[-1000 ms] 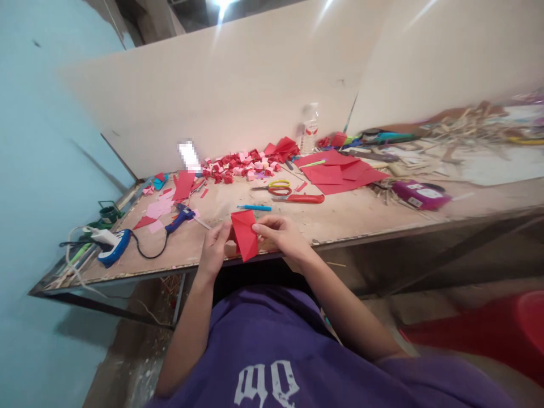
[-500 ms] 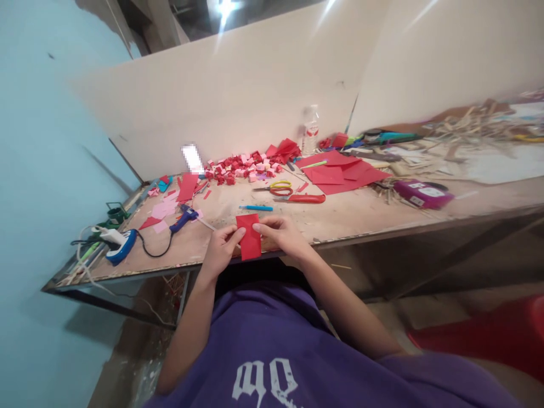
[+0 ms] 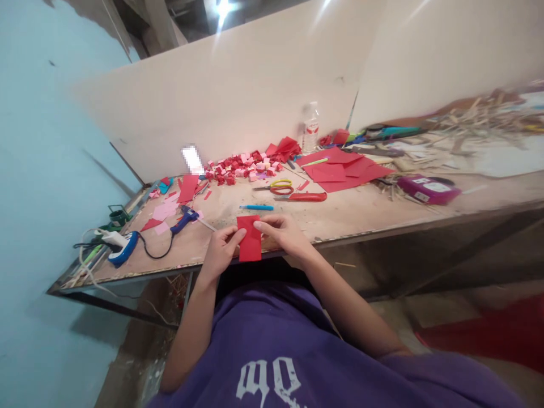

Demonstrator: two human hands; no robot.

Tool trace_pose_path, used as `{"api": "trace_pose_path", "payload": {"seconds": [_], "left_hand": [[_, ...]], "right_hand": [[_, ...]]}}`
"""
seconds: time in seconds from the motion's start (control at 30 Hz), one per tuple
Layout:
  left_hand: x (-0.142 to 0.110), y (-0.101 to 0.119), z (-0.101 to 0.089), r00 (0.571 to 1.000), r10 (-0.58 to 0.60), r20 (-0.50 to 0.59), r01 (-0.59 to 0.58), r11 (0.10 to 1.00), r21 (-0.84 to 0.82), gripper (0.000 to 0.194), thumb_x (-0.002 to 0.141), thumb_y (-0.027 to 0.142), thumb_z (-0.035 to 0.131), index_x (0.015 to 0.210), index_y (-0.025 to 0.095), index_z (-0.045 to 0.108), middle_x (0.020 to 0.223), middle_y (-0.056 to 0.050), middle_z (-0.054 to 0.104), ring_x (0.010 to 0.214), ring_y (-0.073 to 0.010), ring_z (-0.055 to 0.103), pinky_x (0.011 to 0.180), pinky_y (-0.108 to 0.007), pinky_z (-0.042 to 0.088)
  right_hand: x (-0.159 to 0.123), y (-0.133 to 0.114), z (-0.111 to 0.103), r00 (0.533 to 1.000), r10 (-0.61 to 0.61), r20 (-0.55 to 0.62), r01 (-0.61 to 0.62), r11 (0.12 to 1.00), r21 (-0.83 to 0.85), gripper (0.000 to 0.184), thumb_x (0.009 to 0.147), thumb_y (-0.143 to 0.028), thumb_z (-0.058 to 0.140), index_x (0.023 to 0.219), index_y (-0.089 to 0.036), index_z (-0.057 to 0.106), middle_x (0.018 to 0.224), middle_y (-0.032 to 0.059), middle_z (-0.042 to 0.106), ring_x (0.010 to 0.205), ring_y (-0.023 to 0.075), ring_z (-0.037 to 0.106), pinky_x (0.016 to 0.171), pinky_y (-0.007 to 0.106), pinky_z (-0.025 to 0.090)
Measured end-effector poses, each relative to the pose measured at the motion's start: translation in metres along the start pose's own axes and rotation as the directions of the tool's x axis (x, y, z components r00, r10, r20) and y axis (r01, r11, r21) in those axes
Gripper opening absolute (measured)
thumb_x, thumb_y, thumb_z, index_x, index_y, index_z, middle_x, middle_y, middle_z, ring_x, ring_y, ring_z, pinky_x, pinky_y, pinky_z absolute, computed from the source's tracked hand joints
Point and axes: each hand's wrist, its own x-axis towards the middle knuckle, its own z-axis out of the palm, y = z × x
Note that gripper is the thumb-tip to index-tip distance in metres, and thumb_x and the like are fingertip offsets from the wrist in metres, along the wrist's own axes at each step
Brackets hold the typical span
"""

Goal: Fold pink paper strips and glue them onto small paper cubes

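A small red rectangle of paper (image 3: 250,243) is held upright between my two hands, just over the table's front edge. My left hand (image 3: 221,249) pinches its left side, thumb in front and fingers behind. On the opposite side, my right hand (image 3: 283,233) grips the upper right edge with the thumb on the face. Beyond the paper lies a blue pen-like tool (image 3: 256,208). Farther back are scissors (image 3: 276,187) with yellow and red handles and a red utility knife (image 3: 304,197).
Behind sits a heap of small red and pink folded paper pieces (image 3: 242,168). Red paper sheets (image 3: 340,170) and a plastic bottle (image 3: 311,127) stand right of it. A blue glue gun (image 3: 183,218), a power strip (image 3: 123,249) and a purple tape measure (image 3: 429,189) flank the work area.
My right thumb has shifted very slightly on the paper's upper right edge. Both hands keep their hold, and the view has tilted a little.
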Motion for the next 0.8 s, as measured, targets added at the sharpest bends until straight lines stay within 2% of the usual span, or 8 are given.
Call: {"api": "trace_pose_path", "payload": {"seconds": [0.13, 0.23, 0.43, 0.6, 0.7, 0.8], "left_hand": [[0.0020, 0.0007, 0.0020, 0.997, 0.013, -0.073, -0.014, 1.000, -0.005, 0.038, 0.094, 0.049, 0.067, 0.072, 0.018, 0.066, 0.069, 0.001, 0.063, 0.066, -0.0144, 0.055, 0.064, -0.024, 0.046], [0.0039, 0.0024, 0.0039, 0.996, 0.024, -0.083, -0.025, 1.000, -0.007, 0.037, 0.092, 0.049, 0.069, 0.072, 0.018, 0.067, 0.069, 0.001, 0.063, 0.068, -0.0151, 0.057, 0.067, -0.025, 0.046], [0.0041, 0.0027, 0.0036, 0.991, 0.038, -0.125, -0.041, 0.999, -0.022, 0.037, 0.093, 0.049, 0.068, 0.073, 0.018, 0.067, 0.071, 0.001, 0.064, 0.069, -0.0154, 0.056, 0.069, -0.025, 0.046], [0.0040, 0.0037, 0.0035, 0.985, 0.039, -0.166, -0.046, 0.998, -0.039, 0.037, 0.092, 0.050, 0.069, 0.072, 0.018, 0.068, 0.072, 0.000, 0.065, 0.072, -0.0162, 0.058, 0.071, -0.026, 0.048], [0.0035, 0.0046, 0.0038, 0.986, 0.027, -0.164, -0.035, 0.998, -0.048, 0.038, 0.091, 0.050, 0.070, 0.071, 0.018, 0.069, 0.070, 0.000, 0.064, 0.071, -0.0162, 0.058, 0.069, -0.026, 0.048], [0.0022, 0.0050, 0.0034, 0.993, 0.006, -0.121, -0.013, 0.998, -0.060, 0.032, 0.088, 0.048, 0.074, 0.078, 0.017, 0.074, 0.075, -0.001, 0.069, 0.073, -0.0172, 0.062, 0.069, -0.026, 0.051]], "right_hand": [[0.0003, 0.0000, 0.0000, 0.998, -0.001, 0.056, 0.003, 0.999, -0.042, 0.037, 0.083, -0.053, 0.077, 0.082, -0.016, 0.081, 0.078, 0.0038, 0.075, 0.072, 0.0200, 0.064, 0.071, 0.032, 0.050], [0.0011, 0.0022, -0.0007, 0.999, -0.005, 0.050, 0.009, 0.998, -0.068, 0.042, 0.084, -0.057, 0.075, 0.075, -0.016, 0.078, 0.074, 0.0030, 0.073, 0.069, 0.0195, 0.062, 0.067, 0.031, 0.048], [0.0003, -0.0003, 0.0001, 0.997, -0.014, 0.076, 0.021, 0.995, -0.096, 0.043, 0.086, -0.058, 0.073, 0.073, -0.016, 0.078, 0.069, 0.0017, 0.070, 0.064, 0.0182, 0.060, 0.063, 0.030, 0.045], [-0.0006, -0.0011, 0.0007, 0.997, -0.018, 0.075, 0.025, 0.994, -0.104, 0.044, 0.083, -0.061, 0.075, 0.073, -0.018, 0.079, 0.069, 0.0031, 0.072, 0.068, 0.0216, 0.062, 0.063, 0.032, 0.049], [0.0003, 0.0002, -0.0001, 0.998, -0.019, 0.054, 0.025, 0.994, -0.105, 0.046, 0.081, -0.062, 0.075, 0.069, -0.018, 0.077, 0.066, 0.0032, 0.069, 0.066, 0.0209, 0.060, 0.062, 0.032, 0.048], [0.0013, -0.0002, -0.0003, 1.000, -0.020, 0.013, 0.021, 0.995, -0.097, 0.047, 0.083, -0.061, 0.072, 0.069, -0.017, 0.074, 0.066, 0.0020, 0.066, 0.063, 0.0169, 0.055, 0.060, 0.029, 0.043]]}}
